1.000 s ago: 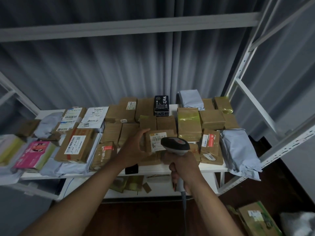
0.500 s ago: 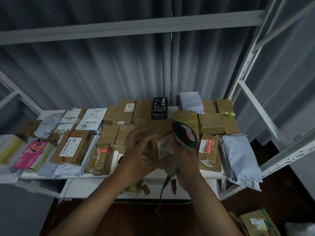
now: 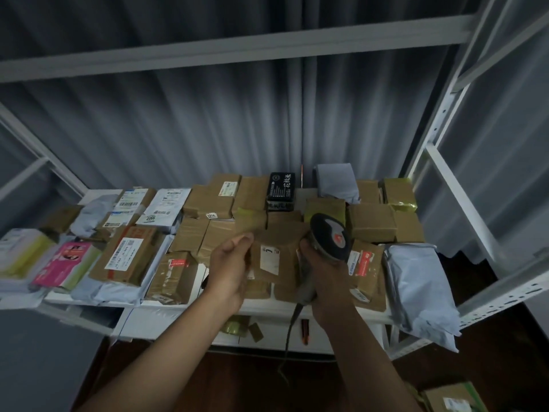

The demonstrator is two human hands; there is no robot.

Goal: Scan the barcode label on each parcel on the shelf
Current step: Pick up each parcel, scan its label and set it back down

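A small brown taped parcel [image 3: 274, 257] with a white label facing me is held up over the shelf's front edge. My left hand [image 3: 230, 266] grips its left side, thumb on top. My right hand [image 3: 322, 275] grips the grey barcode scanner [image 3: 328, 236] by its handle and also touches the parcel's right edge. The scanner head is turned upward and to the right of the label, its cable hanging down below. Many more parcels cover the white shelf [image 3: 267, 306].
Brown boxes, a black box [image 3: 281, 187], grey mailer bags [image 3: 416, 289] and labelled parcels [image 3: 127, 257] crowd the shelf. White shelf uprights [image 3: 439, 138] stand at right, a crossbeam above. A cardboard box [image 3: 451, 398] lies on the dark floor.
The scanner, earlier pointed at the label, has swung up and to the right. Both hands have turned the parcel, so its label faces me more upright.
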